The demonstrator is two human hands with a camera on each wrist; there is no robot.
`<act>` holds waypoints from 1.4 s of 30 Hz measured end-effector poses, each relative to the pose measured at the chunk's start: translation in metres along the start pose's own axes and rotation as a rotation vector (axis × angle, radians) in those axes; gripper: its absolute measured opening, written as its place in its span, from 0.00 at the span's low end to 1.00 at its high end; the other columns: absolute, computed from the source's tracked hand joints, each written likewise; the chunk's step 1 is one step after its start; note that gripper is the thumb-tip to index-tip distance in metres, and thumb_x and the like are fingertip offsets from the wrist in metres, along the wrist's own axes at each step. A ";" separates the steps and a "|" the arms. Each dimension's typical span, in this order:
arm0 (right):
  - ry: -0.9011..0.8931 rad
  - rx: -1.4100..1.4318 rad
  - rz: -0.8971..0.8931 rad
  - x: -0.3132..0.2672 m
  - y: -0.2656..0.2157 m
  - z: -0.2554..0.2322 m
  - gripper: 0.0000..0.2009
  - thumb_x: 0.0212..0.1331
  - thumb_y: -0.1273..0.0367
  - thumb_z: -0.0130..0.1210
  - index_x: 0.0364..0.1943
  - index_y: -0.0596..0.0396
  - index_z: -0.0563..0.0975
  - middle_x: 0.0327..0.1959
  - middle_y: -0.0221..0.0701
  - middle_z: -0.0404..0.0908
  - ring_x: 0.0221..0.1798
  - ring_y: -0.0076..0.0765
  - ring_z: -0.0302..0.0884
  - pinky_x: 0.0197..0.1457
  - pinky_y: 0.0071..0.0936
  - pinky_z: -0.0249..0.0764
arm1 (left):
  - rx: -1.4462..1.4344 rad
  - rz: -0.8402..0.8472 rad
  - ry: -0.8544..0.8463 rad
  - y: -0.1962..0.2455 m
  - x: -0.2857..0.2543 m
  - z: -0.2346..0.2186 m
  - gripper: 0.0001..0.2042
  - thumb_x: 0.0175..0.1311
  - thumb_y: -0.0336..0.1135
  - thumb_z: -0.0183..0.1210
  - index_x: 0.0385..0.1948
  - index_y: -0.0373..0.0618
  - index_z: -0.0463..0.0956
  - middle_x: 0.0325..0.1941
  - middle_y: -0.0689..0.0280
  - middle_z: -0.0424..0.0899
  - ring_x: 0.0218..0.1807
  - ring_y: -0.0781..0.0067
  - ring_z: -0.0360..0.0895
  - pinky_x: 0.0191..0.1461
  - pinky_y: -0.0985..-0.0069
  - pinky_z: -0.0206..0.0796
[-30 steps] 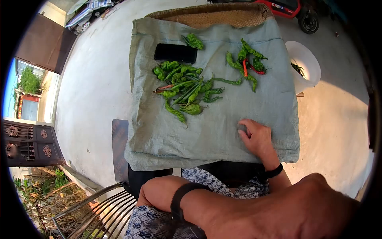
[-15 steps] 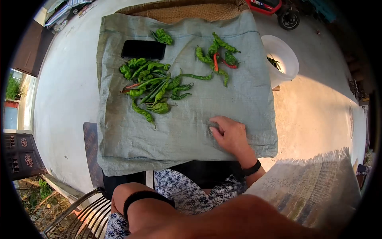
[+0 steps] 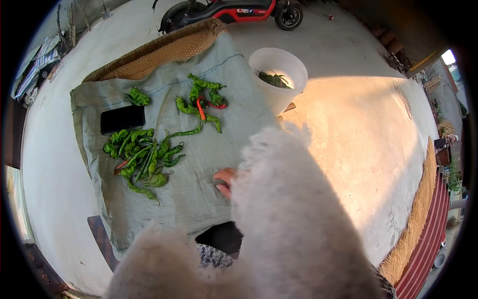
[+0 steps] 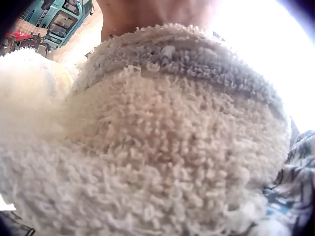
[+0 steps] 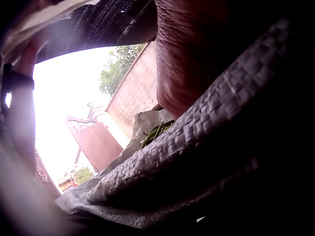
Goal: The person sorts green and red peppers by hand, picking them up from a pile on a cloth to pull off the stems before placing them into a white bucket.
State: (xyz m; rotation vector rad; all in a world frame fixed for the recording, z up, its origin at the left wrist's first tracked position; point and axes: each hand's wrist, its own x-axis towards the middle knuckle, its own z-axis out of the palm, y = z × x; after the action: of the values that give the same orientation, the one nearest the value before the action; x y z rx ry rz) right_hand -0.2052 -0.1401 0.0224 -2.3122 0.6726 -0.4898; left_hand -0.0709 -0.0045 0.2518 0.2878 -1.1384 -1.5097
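In the head view, my right hand [image 3: 225, 182] rests on the grey-green woven sack [image 3: 199, 154], fingers loosely bent, the rest hidden behind a blurred fluffy pale towel [image 3: 294, 214]. In the left wrist view the towel [image 4: 162, 128] fills most of the picture, with bare skin along the top; my left hand's fingers are hidden. Up and left of my right hand lie a pile of green peppers [image 3: 144, 154] and a black phone [image 3: 122, 119]. A smaller group of green peppers [image 3: 214, 84] includes a red pepper [image 3: 201, 107].
A shallow woven basket [image 3: 149, 62] lies under the sack. Right of it stands a white bucket [image 3: 298, 79] with green peppers [image 3: 274, 78] inside. Behind is a red scooter [image 3: 239, 14]. A straw mat [image 3: 413, 224] lies at the far right.
The head view has turned right. The towel has come up across the foreground, covering my right wrist and the left arm seen before. The peppers and phone lie as before on the sack.
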 end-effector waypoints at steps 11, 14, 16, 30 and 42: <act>0.019 -0.009 -0.077 0.002 -0.008 -0.015 0.11 0.64 0.66 0.65 0.49 0.47 0.82 0.40 0.30 0.86 0.41 0.47 0.87 0.40 0.46 0.81 | 0.026 -0.101 -0.019 -0.009 0.016 -0.011 0.23 0.76 0.43 0.63 0.60 0.30 0.80 0.47 0.59 0.88 0.47 0.69 0.86 0.53 0.71 0.77; 0.018 0.001 -0.086 -0.002 -0.009 -0.014 0.11 0.63 0.66 0.65 0.49 0.46 0.82 0.40 0.31 0.86 0.40 0.47 0.87 0.40 0.46 0.81 | 0.032 -0.109 -0.019 -0.010 0.019 -0.011 0.23 0.76 0.44 0.63 0.60 0.30 0.80 0.47 0.59 0.88 0.46 0.68 0.86 0.52 0.71 0.77; 0.008 -0.004 -0.100 0.000 -0.007 -0.014 0.11 0.63 0.66 0.65 0.49 0.46 0.82 0.39 0.31 0.86 0.40 0.47 0.87 0.39 0.46 0.80 | 0.035 -0.112 -0.020 -0.009 0.021 -0.011 0.24 0.76 0.44 0.63 0.60 0.29 0.79 0.47 0.59 0.88 0.46 0.68 0.86 0.52 0.71 0.77; 0.041 0.023 -0.128 -0.002 -0.004 -0.014 0.10 0.63 0.65 0.65 0.46 0.46 0.80 0.37 0.32 0.85 0.39 0.48 0.86 0.38 0.46 0.79 | 0.086 -0.129 0.019 -0.009 0.026 -0.013 0.26 0.76 0.47 0.62 0.61 0.28 0.79 0.46 0.59 0.88 0.45 0.67 0.86 0.51 0.70 0.77; 0.028 0.074 -0.079 0.003 -0.016 -0.024 0.08 0.64 0.68 0.66 0.45 0.47 0.81 0.36 0.30 0.85 0.34 0.43 0.86 0.36 0.41 0.79 | -0.012 -0.075 -0.071 -0.010 0.028 -0.007 0.29 0.75 0.50 0.62 0.61 0.27 0.79 0.45 0.58 0.88 0.45 0.65 0.86 0.50 0.68 0.77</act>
State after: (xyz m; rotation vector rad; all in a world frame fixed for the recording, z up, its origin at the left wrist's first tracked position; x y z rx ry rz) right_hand -0.2099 -0.1436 0.0510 -2.2720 0.5688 -0.5751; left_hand -0.0808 -0.0339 0.2514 0.2729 -1.1856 -1.6037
